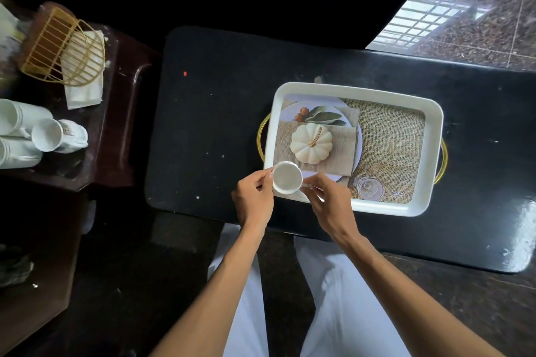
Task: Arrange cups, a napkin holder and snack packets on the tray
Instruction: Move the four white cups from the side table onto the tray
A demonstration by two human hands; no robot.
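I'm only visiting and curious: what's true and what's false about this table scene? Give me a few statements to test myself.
1. The left hand and the right hand both hold the white cup. True.
2. That cup is at the far right corner of the tray. False: it is at the near left corner.
3. The napkin holder stands on the tray. False: it is on the side table.
4. Other cups lie on the side table. True.
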